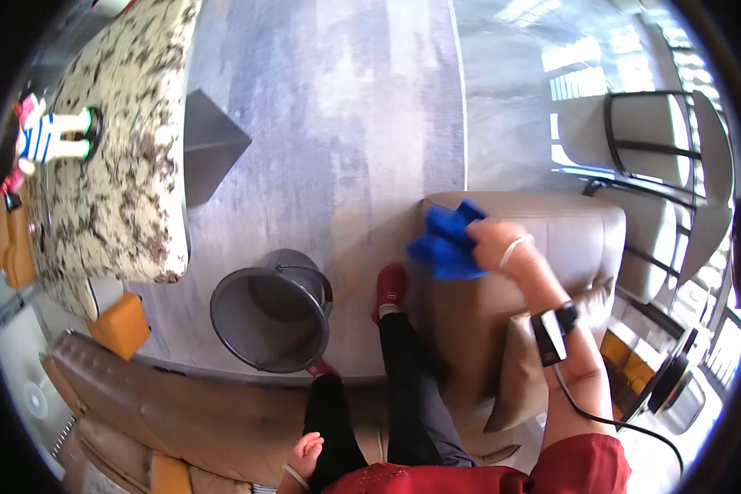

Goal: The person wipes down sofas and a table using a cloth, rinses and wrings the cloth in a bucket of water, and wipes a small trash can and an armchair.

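A crumpled blue cloth [449, 244] is bunched in my right hand [498, 245], whose fingers are closed on it. It hangs over the front edge of a brown leather sofa section [543, 216]; whether it touches the leather I cannot tell. My left hand [306, 455] is low by my left thigh, loosely open with nothing in it. On the floor in front of my feet, a grey bucket [325, 288] leans with its wide mouth facing me, and no contents can be made out inside.
At left stands a marble-patterned table [152, 189] with a doll figure [53, 137] on it and a dark grey pointed base [214, 148] below. A brown sofa [198, 403] runs behind my legs. A cushion [519, 362] lies right; chairs [650, 156] stand at far right.
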`<state>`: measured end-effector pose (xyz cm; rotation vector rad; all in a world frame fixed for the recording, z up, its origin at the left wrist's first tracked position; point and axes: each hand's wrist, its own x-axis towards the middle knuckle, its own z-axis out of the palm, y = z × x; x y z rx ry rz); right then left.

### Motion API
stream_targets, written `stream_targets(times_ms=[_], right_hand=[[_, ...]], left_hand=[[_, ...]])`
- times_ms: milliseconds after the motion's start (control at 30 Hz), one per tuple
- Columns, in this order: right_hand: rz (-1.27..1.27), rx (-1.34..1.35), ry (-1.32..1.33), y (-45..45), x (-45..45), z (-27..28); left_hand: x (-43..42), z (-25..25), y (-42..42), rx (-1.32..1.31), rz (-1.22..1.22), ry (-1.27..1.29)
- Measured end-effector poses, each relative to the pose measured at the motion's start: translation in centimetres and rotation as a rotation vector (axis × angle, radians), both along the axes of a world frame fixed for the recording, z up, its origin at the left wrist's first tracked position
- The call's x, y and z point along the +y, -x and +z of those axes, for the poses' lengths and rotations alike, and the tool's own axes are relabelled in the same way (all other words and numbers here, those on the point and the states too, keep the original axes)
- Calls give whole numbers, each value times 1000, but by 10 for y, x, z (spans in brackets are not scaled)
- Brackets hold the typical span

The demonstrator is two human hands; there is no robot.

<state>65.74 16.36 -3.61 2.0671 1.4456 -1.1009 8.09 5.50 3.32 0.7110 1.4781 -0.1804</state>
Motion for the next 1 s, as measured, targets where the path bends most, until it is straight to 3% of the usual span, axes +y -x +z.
stream_targets(times_ms=[67, 167, 233, 267, 367, 433, 467, 500, 567, 667, 767, 800, 833, 900, 1000], right_hand=[[-320, -192, -198, -52, -28, 30], [-592, -509, -630, -120, -110, -16], [-912, -486, -209, -120, -158, -84], [-990, -573, -209, -73, -135, -66], [-916, -343, -436, 29, -112, -38], [-762, -22, -307, 56, -114, -25], [-772, -60, -602, 60, -123, -37], [-766, 65, -444, 43, -121, -27], [-703, 29, -311, -2, -128, -22], [-785, -371, -372, -98, -175, -34], [-956, -560, -205, -188, -247, -40], [-1065, -620, -243, -202, -272, -46], [-1172, -681, -280, -209, -286, -49], [-1377, -645, -269, -188, -285, -65], [-1420, -475, -340, -104, -224, -39]], left_hand=[[19, 3, 2, -15, -68, -28], [42, 11, -9, 11, -154, -35], [54, 18, -19, 80, -240, -17], [60, 17, -22, 77, -269, -21], [71, 31, -39, 98, -302, -21], [87, 41, -76, 109, -426, 12], [94, 46, -92, 115, -451, 16], [99, 48, -110, 81, -476, -16], [118, 49, -151, 46, -535, -52], [135, 48, -195, 44, -468, -92], [141, 43, -229, -37, -533, -191], [148, 46, -242, 53, -697, -190], [152, 47, -253, 58, -703, -188], [162, 46, -275, -38, -1108, -529], [177, 35, -305, -41, -1269, -560]])
